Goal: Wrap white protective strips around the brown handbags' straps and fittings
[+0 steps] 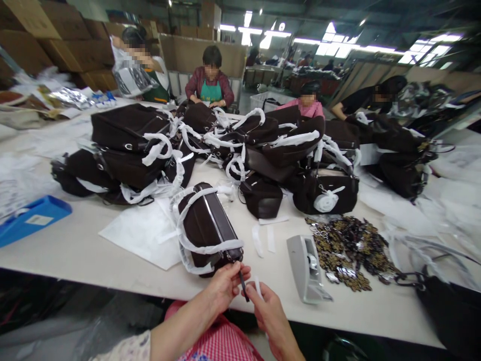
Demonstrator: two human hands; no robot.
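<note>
A dark handbag with a metal zipper and white-wrapped handles lies at the table's front edge. From its near end a short black strap hangs down. My left hand is closed on this strap close to the bag. Just to the right, my right hand has its fingers pinched at the strap's lower end, with a thin white strip between its fingers. White sheet material lies left of the bag, and two small white strips lie to its right.
Many dark handbags are piled across the table. A grey tape dispenser stands right, beside a heap of metallic tags. A blue dustpan-like tray is at left. Several people work across the table.
</note>
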